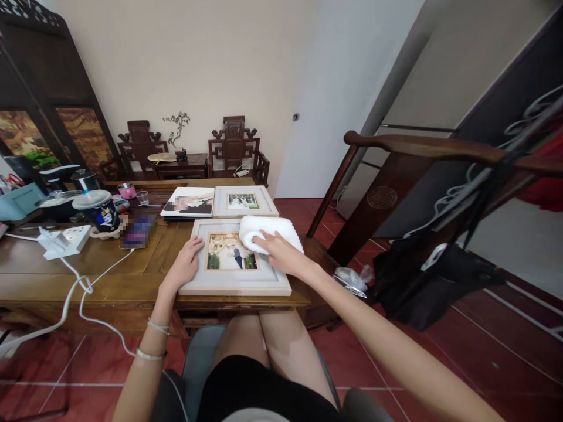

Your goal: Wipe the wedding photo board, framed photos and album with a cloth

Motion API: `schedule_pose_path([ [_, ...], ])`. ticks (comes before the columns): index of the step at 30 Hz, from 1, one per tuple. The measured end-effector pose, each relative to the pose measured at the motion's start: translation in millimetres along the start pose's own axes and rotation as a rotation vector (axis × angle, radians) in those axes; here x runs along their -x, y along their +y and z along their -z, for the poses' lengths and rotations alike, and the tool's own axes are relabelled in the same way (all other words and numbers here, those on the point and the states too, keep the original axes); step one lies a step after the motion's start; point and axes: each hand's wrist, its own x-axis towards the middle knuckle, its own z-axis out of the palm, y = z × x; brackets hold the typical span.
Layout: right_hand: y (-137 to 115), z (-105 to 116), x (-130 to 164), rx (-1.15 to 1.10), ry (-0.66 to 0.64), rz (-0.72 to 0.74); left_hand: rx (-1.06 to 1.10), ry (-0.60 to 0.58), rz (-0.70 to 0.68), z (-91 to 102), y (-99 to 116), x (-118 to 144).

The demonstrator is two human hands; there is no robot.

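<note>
A picture frame (237,284) with a pale border and a couple's photo lies flat at the table's front edge. My left hand (187,261) is at its left side, fingers over the border, holding the edge. Over the frame's upper right part lies a folded white towel (281,228). My right hand (275,249) grips this towel and presses it on the frame, covering part of the glass. Just behind are a second picture frame (264,199) with an outdoor photo and a photo album (180,196), its cover partly blurred.
On the left of the wooden table (167,275) are a charging phone (138,230), a power strip (70,239), a dark cup with a pale lid (103,214) and a small glass (142,198). White cables hang over the front edge. A wooden chair (382,199) with a black bag stands right.
</note>
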Motion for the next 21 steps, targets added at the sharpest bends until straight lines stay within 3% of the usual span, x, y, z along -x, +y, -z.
schedule_pose_path([
  [5, 4, -2, -10, 0.017, -0.005, -0.014, -0.022, 0.019, 0.014, -0.1, 2, -1],
  [12, -42, 21, 55, -0.030, -0.163, 0.106, -0.033, 0.020, 0.005, 1.2, 0, -4],
  [16, -58, 26, 80, -0.078, -0.146, 0.104, -0.030, 0.018, 0.004, 2.4, 4, -4],
  [21, -45, 13, 63, -0.079, -0.104, 0.075, -0.035, 0.022, 0.010, 4.0, 10, -3],
])
